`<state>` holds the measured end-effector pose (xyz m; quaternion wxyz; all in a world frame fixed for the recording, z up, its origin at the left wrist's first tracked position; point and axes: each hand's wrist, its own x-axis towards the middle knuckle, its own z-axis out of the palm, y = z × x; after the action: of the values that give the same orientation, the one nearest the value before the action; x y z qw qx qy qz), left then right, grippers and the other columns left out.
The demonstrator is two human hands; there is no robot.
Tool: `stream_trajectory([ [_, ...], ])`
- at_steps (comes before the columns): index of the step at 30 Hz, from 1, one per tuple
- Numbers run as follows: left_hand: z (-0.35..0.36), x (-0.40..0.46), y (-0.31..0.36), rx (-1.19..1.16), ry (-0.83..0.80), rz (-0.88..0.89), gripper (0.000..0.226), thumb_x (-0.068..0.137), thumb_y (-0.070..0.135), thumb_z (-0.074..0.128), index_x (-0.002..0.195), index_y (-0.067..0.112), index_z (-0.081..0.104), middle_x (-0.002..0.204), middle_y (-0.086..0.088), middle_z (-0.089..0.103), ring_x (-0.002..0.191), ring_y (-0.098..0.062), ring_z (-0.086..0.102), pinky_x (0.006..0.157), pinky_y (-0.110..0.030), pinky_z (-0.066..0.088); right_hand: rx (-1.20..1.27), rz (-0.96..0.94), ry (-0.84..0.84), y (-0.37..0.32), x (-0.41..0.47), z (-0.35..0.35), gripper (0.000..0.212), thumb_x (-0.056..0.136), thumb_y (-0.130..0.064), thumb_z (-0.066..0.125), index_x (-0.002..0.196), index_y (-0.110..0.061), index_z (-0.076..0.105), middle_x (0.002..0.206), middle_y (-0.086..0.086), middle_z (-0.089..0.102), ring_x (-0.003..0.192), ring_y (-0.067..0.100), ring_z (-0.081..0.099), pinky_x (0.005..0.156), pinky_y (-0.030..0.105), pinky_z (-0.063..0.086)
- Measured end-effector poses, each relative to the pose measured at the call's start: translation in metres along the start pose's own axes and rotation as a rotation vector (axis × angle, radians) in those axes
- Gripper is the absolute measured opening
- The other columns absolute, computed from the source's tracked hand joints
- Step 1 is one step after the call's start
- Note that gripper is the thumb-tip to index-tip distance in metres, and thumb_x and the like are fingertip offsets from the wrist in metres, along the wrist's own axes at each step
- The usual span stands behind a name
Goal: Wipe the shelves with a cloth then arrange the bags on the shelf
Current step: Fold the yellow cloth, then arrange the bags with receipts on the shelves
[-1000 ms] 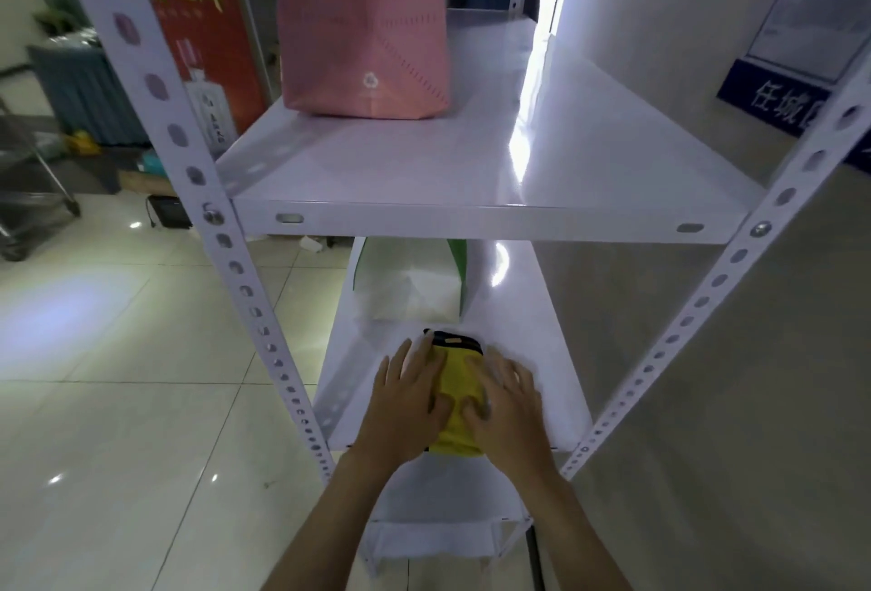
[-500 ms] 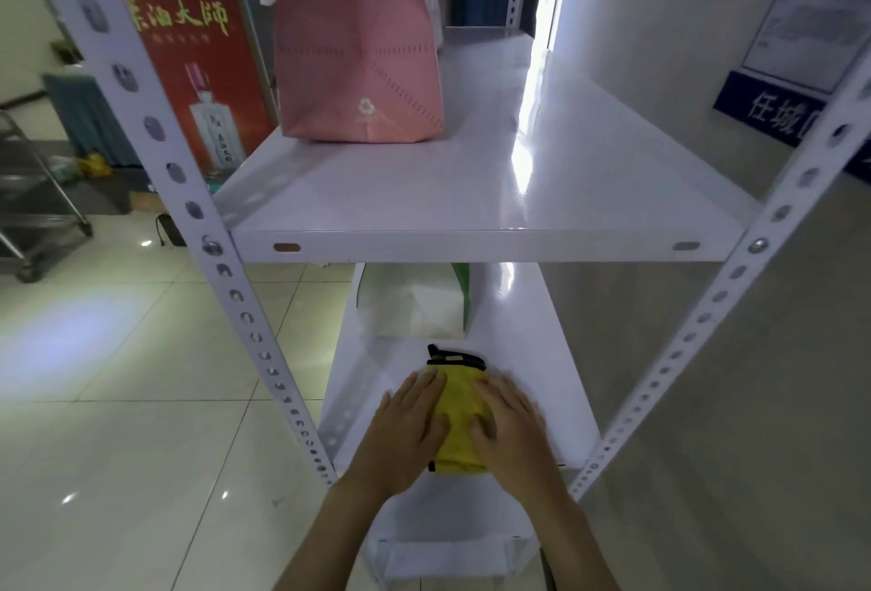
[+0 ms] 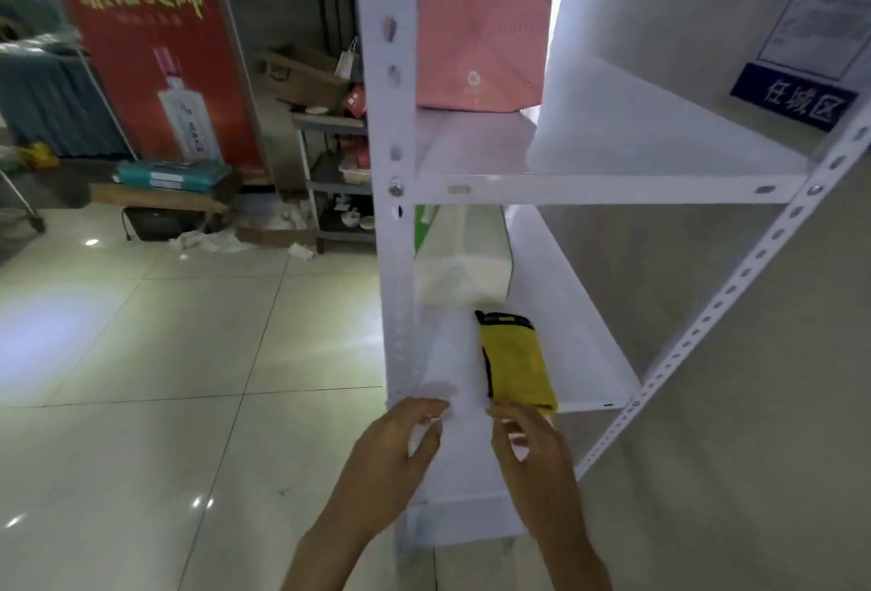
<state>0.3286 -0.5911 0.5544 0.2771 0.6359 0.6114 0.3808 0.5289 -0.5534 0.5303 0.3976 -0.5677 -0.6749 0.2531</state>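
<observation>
Yellow folded cloth (image 3: 516, 359) lies flat on the middle shelf (image 3: 589, 355), near its front edge, nobody holding it; likely parked within reach. Left hand (image 3: 396, 454) and right hand (image 3: 532, 449) hang just in front of that shelf, fingers loosely curled, gripping nothing. White-and-green bag (image 3: 459, 260) stands further back on the same shelf; pink bag (image 3: 480, 20) stands on the shelf above (image 3: 612, 187). Bags look set to one side, leaving bare shelf for wiping
</observation>
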Motion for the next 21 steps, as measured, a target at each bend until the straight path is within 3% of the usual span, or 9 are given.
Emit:
stream_trajectory([
  [5, -0.077, -0.068, -0.053, -0.124, 0.076, -0.038, 0.026, 0.100, 0.022, 0.058, 0.116, 0.039, 0.068, 0.112, 0.027, 0.069, 0.103, 0.001, 0.067, 0.091, -0.030, 0.057, 0.045, 0.019, -0.048, -0.065, -0.068, 0.061, 0.033, 0.094, -0.007, 0.067, 0.098, -0.039, 0.069, 0.092, -0.024, 0.074, 0.090, -0.003, 0.069, 0.079, 0.014, 0.055],
  [10, -0.167, -0.126, -0.096, -0.115, 0.158, -0.080, 0.023, 0.101, 0.021, 0.058, 0.114, 0.036, 0.069, 0.111, 0.027, 0.069, 0.101, 0.001, 0.067, 0.086, -0.026, 0.059, 0.122, 0.005, -0.100, -0.145, -0.103, 0.124, 0.032, 0.096, -0.006, 0.065, 0.096, -0.038, 0.070, 0.087, -0.022, 0.076, 0.081, 0.003, 0.074, 0.074, 0.022, 0.060],
  [16, -0.265, -0.157, -0.136, -0.195, 0.338, -0.133, 0.023, 0.099, 0.015, 0.060, 0.109, 0.032, 0.071, 0.102, 0.024, 0.072, 0.099, 0.003, 0.067, 0.077, -0.009, 0.052, 0.191, -0.035, -0.176, -0.214, -0.107, 0.199, 0.025, 0.097, -0.005, 0.065, 0.099, -0.029, 0.074, 0.085, -0.018, 0.077, 0.078, 0.009, 0.075, 0.076, 0.036, 0.063],
  [21, -0.320, -0.147, -0.161, -0.242, 0.420, -0.148, 0.019, 0.100, 0.017, 0.060, 0.108, 0.030, 0.072, 0.102, 0.015, 0.074, 0.097, -0.002, 0.067, 0.072, -0.009, 0.050, 0.224, -0.052, -0.220, -0.255, -0.088, 0.247, 0.022, 0.097, -0.008, 0.065, 0.098, -0.029, 0.074, 0.083, -0.014, 0.078, 0.077, 0.009, 0.075, 0.078, 0.036, 0.063],
])
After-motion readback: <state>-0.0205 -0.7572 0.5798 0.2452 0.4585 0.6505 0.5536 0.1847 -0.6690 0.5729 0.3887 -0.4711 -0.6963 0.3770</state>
